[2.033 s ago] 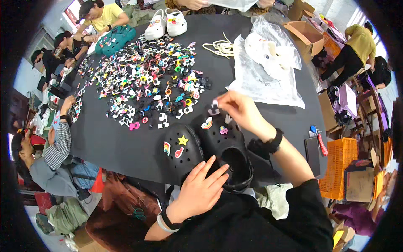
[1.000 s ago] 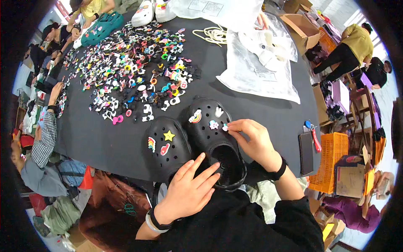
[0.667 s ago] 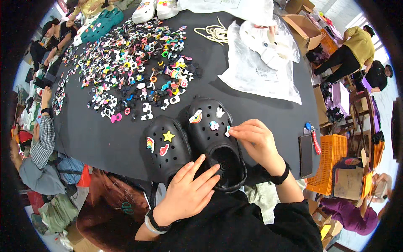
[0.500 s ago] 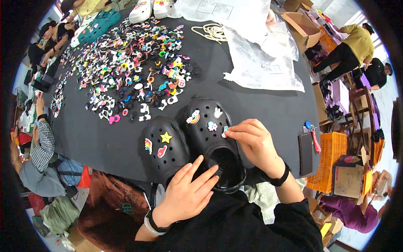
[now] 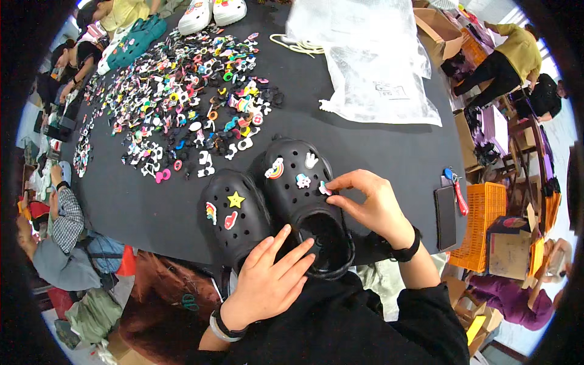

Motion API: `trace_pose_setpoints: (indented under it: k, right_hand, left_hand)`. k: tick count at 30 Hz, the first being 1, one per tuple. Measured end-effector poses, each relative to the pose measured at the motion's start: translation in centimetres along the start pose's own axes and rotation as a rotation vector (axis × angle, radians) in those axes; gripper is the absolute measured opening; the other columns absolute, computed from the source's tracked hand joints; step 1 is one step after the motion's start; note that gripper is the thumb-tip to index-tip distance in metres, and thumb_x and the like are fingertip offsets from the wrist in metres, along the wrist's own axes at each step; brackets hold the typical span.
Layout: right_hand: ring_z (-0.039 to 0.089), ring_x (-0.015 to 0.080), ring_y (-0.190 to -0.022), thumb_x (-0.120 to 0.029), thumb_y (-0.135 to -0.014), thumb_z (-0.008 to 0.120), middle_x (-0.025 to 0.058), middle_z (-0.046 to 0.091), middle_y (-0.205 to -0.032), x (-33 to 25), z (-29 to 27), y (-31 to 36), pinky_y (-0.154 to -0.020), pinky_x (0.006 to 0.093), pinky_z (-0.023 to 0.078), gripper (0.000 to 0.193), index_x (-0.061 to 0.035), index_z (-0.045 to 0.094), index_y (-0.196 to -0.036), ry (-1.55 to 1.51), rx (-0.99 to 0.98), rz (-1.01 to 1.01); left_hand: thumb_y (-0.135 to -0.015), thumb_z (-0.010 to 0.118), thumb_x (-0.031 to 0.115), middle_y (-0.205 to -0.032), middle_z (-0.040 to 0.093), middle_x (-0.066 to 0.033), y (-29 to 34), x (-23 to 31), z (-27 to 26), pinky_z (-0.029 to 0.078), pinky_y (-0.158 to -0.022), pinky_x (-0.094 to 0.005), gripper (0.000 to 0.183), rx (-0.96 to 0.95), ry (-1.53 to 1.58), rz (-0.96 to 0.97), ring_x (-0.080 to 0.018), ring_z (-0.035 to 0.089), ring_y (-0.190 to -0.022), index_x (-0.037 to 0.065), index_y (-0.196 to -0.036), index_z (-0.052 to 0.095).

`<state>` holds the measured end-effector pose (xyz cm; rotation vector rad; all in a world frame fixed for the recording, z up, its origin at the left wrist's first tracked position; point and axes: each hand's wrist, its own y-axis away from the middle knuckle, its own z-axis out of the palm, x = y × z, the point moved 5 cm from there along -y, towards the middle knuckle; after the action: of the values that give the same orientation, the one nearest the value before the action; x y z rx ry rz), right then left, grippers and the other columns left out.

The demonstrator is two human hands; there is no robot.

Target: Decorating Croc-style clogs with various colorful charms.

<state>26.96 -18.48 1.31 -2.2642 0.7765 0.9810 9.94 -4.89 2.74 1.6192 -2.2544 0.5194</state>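
Observation:
Two black clogs lie side by side at the near edge of the dark table. The left clog carries a yellow star charm, a rainbow charm and a red hand-shaped charm. On the right clog sit a rainbow charm, a white hand-shaped charm and a pale blue-and-pink charm. My right hand pinches a small shoe charm between thumb and forefinger, against the right clog's upper. My left hand lies with fingers spread over the clogs' heel ends, fingertips at the right clog's opening.
A broad heap of colourful shoe charms covers the table's left. Plastic bags and a cord lie at the back. White clogs and a teal clog stand at the far left. A phone lies right, near an orange crate. Other people work around.
My right thumb and forefinger have parted slightly around the charm, which shows more now. The whole view has shifted a little. My left hand stays over the clogs.

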Motion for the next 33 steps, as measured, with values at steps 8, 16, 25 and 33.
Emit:
trace_pose_setpoints:
  k: [8,16,25,33]
  right_hand:
    - [0.066,0.0219,-0.08,-0.004,-0.082,0.07,0.01,0.069,-0.092,0.4,-0.1,0.0,-0.071,0.0312,0.052,0.013,-0.0036,0.069,-0.095,-0.115,0.074,0.071]
    - [0.066,0.0236,-0.079,-0.001,-0.079,0.072,0.0104,0.068,-0.087,-0.5,-0.1,0.0,-0.07,0.0322,0.053,0.014,-0.0032,0.07,-0.093,-0.014,0.129,-0.021]
    - [0.069,0.0236,-0.079,-0.004,-0.078,0.074,0.0095,0.07,-0.087,-0.1,0.4,-0.3,-0.073,0.0313,0.055,0.014,-0.0051,0.072,-0.092,-0.071,0.073,0.073]
    - [0.069,0.0252,-0.078,-0.004,-0.078,0.072,0.0097,0.07,-0.084,-0.7,0.4,-0.5,-0.071,0.032,0.055,0.012,-0.0053,0.072,-0.09,0.018,0.057,0.005]
  left_hand:
    - [-0.083,0.063,0.022,-0.137,0.054,-0.005,0.1,0.1,0.0,0.023,-0.112,-0.0425,0.033,0.015,-0.024,0.007,-0.0334,0.042,-0.134,0.009,-0.114,0.065]
    - [-0.08,0.065,0.021,-0.137,0.054,-0.0043,0.2,-0.1,0.4,0.026,-0.109,-0.0473,0.036,0.006,0.024,-0.01,-0.0363,0.039,-0.135,0.01,-0.115,0.064]
    - [-0.081,0.065,0.022,-0.137,0.054,-0.0042,0.2,-0.1,0.2,0.025,-0.11,-0.0466,0.036,0.025,0.019,0.005,-0.0352,0.039,-0.135,0.01,-0.114,0.064]
    - [-0.081,0.065,0.023,-0.137,0.054,-0.0038,0.3,-0.2,0.3,0.024,-0.111,-0.046,0.035,0.036,0.026,0.003,-0.0341,0.039,-0.135,0.011,-0.114,0.065]
